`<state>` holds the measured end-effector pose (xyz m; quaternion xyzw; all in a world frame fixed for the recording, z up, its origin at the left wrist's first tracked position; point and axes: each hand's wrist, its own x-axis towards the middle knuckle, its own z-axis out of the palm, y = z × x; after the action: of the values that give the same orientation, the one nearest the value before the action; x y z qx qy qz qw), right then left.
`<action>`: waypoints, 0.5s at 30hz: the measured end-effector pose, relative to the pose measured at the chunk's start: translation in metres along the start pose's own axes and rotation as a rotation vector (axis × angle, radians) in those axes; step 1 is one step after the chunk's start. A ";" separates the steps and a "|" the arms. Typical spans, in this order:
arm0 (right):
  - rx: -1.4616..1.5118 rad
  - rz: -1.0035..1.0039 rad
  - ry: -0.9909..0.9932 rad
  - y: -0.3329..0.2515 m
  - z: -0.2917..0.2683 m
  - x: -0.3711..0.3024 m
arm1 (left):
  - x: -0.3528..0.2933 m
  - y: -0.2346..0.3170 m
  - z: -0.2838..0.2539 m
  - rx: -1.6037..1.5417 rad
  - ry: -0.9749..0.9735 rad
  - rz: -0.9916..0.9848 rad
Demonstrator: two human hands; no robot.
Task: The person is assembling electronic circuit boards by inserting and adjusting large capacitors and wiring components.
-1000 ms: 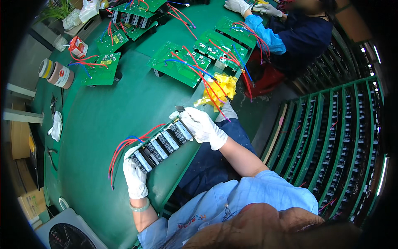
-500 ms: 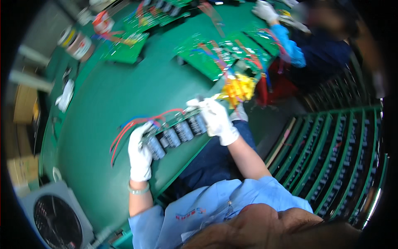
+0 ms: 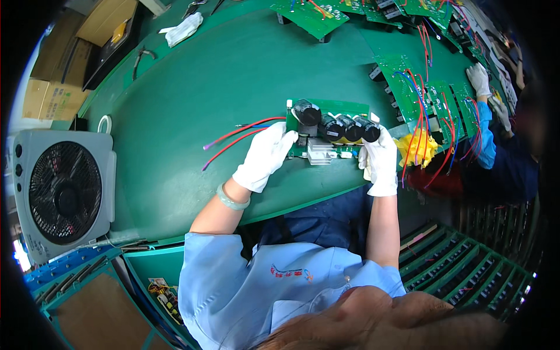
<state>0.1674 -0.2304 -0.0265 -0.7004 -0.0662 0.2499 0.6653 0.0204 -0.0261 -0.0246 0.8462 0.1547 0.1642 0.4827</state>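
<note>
Between my two white-gloved hands is a green circuit board [image 3: 345, 107] with several large black cylindrical capacitors [image 3: 332, 128] and a silver heat sink [image 3: 319, 153]. My left hand [image 3: 266, 153] grips its left end, thumb and fingers closed on the edge. Red and blue wires [image 3: 236, 136] stick out to the left past that hand. My right hand [image 3: 381, 162] closes round the board's right end, beside the outermost capacitor; part of its fingers is hidden behind the board. The component side faces up toward me, over the green tabletop [image 3: 192, 111].
More circuit boards with wires [image 3: 408, 87] lie at the right and far side, near a yellow bundle [image 3: 417, 147]. A co-worker's gloved hand [image 3: 478, 80] is at the far right. A grey fan [image 3: 64, 192] stands left; a white glove [image 3: 182, 29] and pliers [image 3: 140, 61] lie far left. Green racks [image 3: 461, 268] stand lower right.
The board has turned so its capacitor tops and heat sink now face me. Both hands still hold its ends. The whole view has swung leftward, bringing more of the fan into sight.
</note>
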 end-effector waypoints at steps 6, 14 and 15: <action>0.029 0.052 -0.014 -0.004 -0.003 0.002 | 0.003 0.033 -0.015 -0.272 -0.179 -0.352; 0.063 -0.022 -0.028 -0.001 -0.003 -0.001 | -0.001 -0.003 0.004 0.158 0.051 0.142; 0.066 -0.030 -0.017 -0.003 -0.005 -0.003 | -0.002 -0.009 0.008 0.158 0.092 0.106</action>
<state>0.1676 -0.2358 -0.0232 -0.6749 -0.0740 0.2477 0.6912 0.0213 -0.0292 -0.0365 0.8802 0.1442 0.2153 0.3977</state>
